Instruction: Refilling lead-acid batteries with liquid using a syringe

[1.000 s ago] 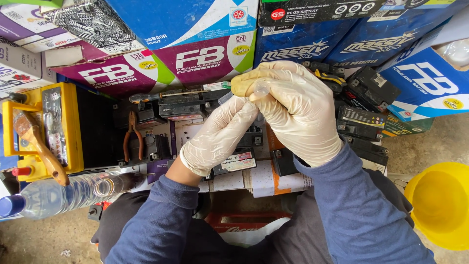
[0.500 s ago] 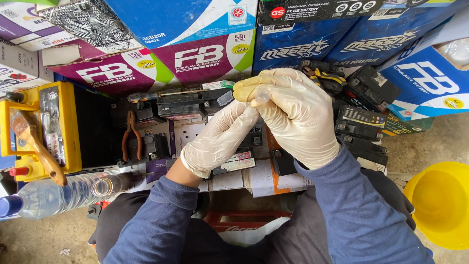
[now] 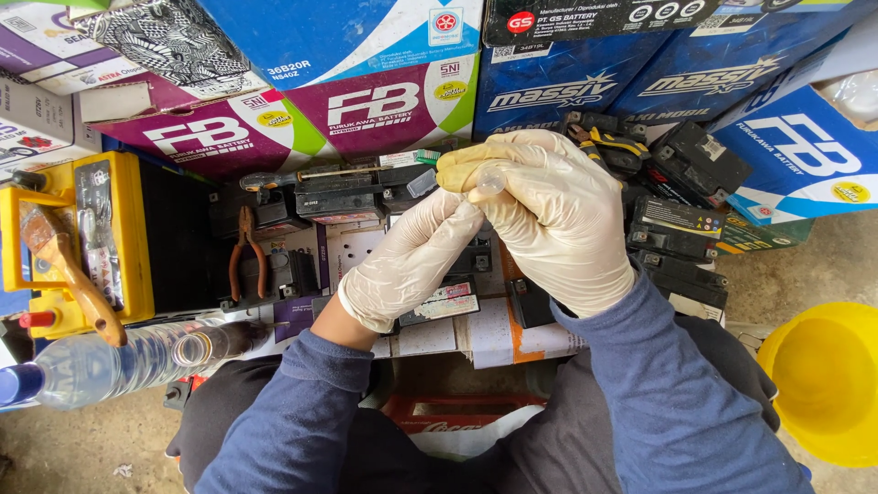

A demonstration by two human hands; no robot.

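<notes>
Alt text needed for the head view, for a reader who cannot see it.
Two white-gloved hands meet above a cluster of small black batteries: the right hand pinches a small clear tube, and the left hand touches it from below. Pliers, a plastic bottle and a yellow bucket lie around.

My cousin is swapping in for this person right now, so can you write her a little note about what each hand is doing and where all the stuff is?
Left hand: gloved, fingertips pinching at the right hand's fingers, holding nothing of its own that shows.
Right hand: gloved, gripping a small clear tube at its fingertips.
Both hands hover above the small black batteries on the work surface.
Pliers lie left of the hands; brush rests on the yellow box; clear bottle lies at lower left; yellow bucket at right.
Done: gloves on, tube in hand.
Left: whether the tube is fitted anywhere cannot be told.
</notes>
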